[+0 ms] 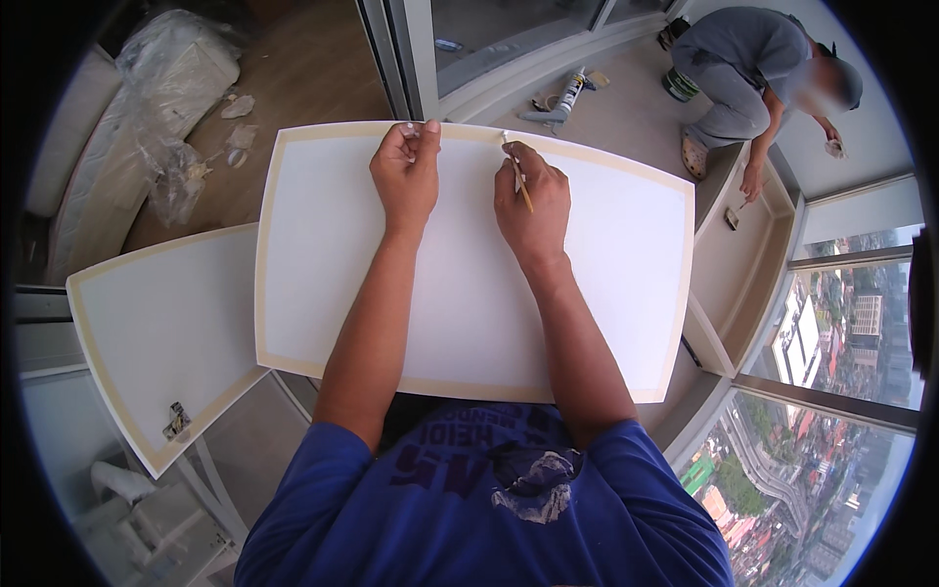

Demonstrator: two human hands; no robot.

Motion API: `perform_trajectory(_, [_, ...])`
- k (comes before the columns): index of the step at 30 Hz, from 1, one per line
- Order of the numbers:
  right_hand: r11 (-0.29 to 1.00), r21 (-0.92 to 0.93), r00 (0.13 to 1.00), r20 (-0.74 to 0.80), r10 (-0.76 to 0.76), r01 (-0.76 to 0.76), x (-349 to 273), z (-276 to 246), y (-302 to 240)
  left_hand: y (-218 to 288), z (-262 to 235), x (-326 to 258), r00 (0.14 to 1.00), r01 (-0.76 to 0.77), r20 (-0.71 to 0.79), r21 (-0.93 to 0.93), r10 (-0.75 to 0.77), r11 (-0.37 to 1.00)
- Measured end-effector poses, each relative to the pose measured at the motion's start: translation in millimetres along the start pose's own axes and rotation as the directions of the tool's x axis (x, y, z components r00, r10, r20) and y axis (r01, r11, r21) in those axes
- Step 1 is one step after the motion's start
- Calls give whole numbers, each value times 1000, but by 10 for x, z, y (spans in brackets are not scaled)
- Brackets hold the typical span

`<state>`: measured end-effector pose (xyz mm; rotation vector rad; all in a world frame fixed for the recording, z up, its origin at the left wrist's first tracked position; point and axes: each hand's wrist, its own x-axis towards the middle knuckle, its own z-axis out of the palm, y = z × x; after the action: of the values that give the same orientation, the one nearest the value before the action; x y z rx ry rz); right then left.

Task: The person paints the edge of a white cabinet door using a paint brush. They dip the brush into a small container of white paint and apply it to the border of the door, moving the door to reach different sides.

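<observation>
A large white panel (465, 284) with a cream-coloured border lies in front of me. My right hand (538, 210) pinches a thin wooden-handled brush (525, 190), its whitish tip at the panel's far border, right of the middle. Over the far edge, left of the brush, is my left hand (406, 186). Its fingers are curled around a small whitish scrap (411, 129), too small to identify. My palm and fingers hide part of that scrap.
A second bordered white panel (166, 323) with a small dark patch sits lower left. Plastic-wrapped furniture (181, 78) stands far left. A caulking gun (567, 101) lies beyond the panel. At right, a person (743, 59) crouches over a tray-like frame (729, 284), beside windows.
</observation>
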<state>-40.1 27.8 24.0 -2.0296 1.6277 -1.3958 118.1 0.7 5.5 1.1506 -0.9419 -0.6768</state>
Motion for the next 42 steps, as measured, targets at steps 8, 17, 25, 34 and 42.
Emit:
perform_trajectory(8, [1000,-1,1000,9,19,-19,15,43,-42,-8,-2,-1,999,-34,-1,-30,34,999])
perform_trajectory(17, [999,-44,998,-53,24,-27,17,-31,21,3,7,-4,998,-52,-20,-26,52,998])
perform_trajectory(25, [999,-25,1000,7,-22,22,29,142,-70,19,4,-2,999,-40,-15,-13,40,999])
perform_trajectory(34, [997,1,997,0,-82,82,46,259,-157,-48,5,27,995,-87,-46,-37,85,996])
perform_trajectory(42, [999,-35,1000,5,18,-18,26,46,-5,-2,2,8,994,-95,-50,3,95,996])
